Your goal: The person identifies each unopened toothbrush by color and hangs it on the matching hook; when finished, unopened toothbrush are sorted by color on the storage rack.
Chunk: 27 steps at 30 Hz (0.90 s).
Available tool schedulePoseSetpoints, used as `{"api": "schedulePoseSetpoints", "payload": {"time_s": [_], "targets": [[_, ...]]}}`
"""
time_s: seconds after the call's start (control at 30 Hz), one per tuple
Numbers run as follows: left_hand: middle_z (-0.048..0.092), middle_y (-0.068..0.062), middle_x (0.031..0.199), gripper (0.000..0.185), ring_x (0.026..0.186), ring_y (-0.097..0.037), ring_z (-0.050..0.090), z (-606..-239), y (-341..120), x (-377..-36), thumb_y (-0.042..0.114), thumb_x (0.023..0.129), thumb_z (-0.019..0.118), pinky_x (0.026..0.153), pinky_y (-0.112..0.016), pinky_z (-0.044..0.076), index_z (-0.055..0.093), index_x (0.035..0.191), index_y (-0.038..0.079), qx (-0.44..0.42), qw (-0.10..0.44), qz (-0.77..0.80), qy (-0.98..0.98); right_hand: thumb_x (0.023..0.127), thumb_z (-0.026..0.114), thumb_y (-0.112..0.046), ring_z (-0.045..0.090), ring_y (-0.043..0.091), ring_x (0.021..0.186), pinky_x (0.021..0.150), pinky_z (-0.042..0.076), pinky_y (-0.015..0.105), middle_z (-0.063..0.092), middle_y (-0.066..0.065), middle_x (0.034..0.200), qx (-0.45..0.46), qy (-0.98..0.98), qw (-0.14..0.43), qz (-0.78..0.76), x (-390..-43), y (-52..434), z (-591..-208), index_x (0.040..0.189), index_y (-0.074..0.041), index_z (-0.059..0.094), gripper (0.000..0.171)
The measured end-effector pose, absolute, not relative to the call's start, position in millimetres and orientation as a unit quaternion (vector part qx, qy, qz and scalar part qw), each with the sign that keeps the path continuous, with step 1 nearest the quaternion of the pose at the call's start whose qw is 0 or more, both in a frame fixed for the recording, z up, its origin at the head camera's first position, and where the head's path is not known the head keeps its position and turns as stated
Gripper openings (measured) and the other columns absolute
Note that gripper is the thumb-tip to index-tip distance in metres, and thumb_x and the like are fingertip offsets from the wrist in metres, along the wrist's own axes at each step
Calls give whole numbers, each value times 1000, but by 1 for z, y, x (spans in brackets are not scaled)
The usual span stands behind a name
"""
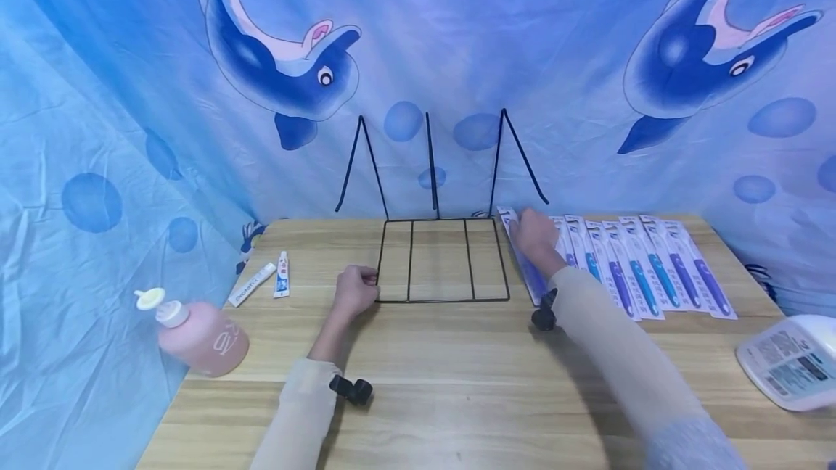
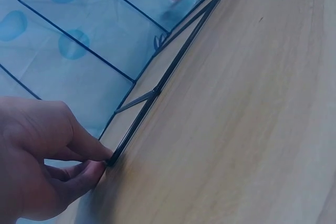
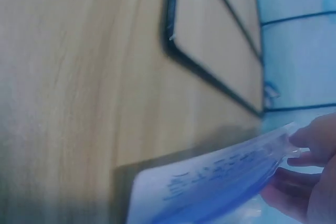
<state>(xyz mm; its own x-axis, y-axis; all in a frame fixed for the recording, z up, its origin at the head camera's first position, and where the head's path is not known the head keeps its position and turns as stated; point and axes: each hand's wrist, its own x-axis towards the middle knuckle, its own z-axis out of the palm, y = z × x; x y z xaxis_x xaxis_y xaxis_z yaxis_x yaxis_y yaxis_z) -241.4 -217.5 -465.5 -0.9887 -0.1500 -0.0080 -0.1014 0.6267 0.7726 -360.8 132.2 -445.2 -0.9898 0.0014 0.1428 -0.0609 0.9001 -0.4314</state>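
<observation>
A black wire rack (image 1: 444,301) lies with its base flat on the wooden table, its hooked prongs rising at the back. My left hand (image 1: 357,289) pinches the base's front left corner between thumb and fingers, as the left wrist view shows up close (image 2: 52,156). To the right of the rack, my right hand (image 1: 537,236) holds a packaged purple toothbrush (image 1: 530,278) by its far end. In the right wrist view the toothbrush's clear and white pack (image 3: 210,182) slants up from the table toward the fingertips, with the rack's corner nearby.
More packaged toothbrushes (image 1: 643,267), blue and purple, lie in an overlapping row at right. A white bottle (image 1: 793,361) lies by the right edge. At left are a toothpaste tube (image 1: 281,275), a slim white box (image 1: 252,284) and a pink pump bottle (image 1: 205,339). A dolphin-print curtain (image 1: 457,42) hangs behind.
</observation>
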Motion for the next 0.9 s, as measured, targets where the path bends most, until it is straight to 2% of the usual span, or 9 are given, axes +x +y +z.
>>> {"api": "schedulePoseSetpoints", "payload": {"time_s": [0.07,0.17,0.2,0.3,0.47,0.53,0.67,0.83,0.9], "targets": [[69,-18,102,44,94,-29,66,-465,-217,-241,-10,74,60,85,-38,57,66,119,-9,76,25,-430,-900,98,55,-25,53,23,56,45,41,32,58,9,65,23,-965,87,245,-355,131,-438,77,-5,62,30],[68,-19,103,46,96,-30,65,-465,-216,-241,-11,74,58,88,-39,56,66,119,-9,83,23,-434,-897,99,57,-24,51,20,51,43,39,30,59,8,64,39,-955,113,271,-345,128,-425,100,-1,71,27],[69,-19,103,46,96,-30,65,-465,-215,-240,-11,74,57,88,-39,56,66,119,-9,84,24,-434,-897,99,57,-24,51,19,51,43,39,29,60,8,65,45,-952,118,279,-340,127,-420,108,0,70,29],[68,-19,103,45,97,-31,65,-464,-214,-238,-12,75,56,90,-40,56,66,119,-9,85,25,-435,-896,99,58,-23,52,19,51,44,40,29,65,11,72,74,-940,156,294,-326,122,-407,119,0,67,31],[68,-20,102,44,97,-32,65,-464,-214,-237,-12,76,56,91,-42,55,65,119,-10,80,25,-431,-899,96,64,-21,57,21,57,46,44,31,71,17,91,143,-911,259,287,-295,113,-387,114,1,69,29],[68,-20,102,44,97,-32,65,-465,-215,-237,-11,76,56,91,-42,55,65,119,-10,78,27,-428,-900,95,66,-21,57,22,59,46,45,31,71,18,91,169,-898,291,284,-279,109,-379,113,2,70,29],[68,-19,102,44,97,-32,65,-466,-215,-237,-11,76,56,91,-42,55,66,119,-10,77,30,-430,-899,95,67,-21,58,23,63,49,49,32,70,17,90,211,-874,329,290,-248,103,-365,114,0,70,29],[68,-20,103,45,99,-32,65,-465,-215,-237,-12,76,56,92,-42,55,65,120,-9,76,28,-440,-894,92,71,-18,62,26,72,53,53,34,70,17,97,257,-839,373,302,-215,96,-348,113,0,70,28],[68,-20,104,46,99,-32,64,-466,-215,-237,-12,76,56,92,-42,55,65,120,-9,76,25,-444,-892,90,73,-16,64,26,73,50,53,33,70,17,97,278,-821,390,310,-203,92,-341,113,0,71,28]]}}
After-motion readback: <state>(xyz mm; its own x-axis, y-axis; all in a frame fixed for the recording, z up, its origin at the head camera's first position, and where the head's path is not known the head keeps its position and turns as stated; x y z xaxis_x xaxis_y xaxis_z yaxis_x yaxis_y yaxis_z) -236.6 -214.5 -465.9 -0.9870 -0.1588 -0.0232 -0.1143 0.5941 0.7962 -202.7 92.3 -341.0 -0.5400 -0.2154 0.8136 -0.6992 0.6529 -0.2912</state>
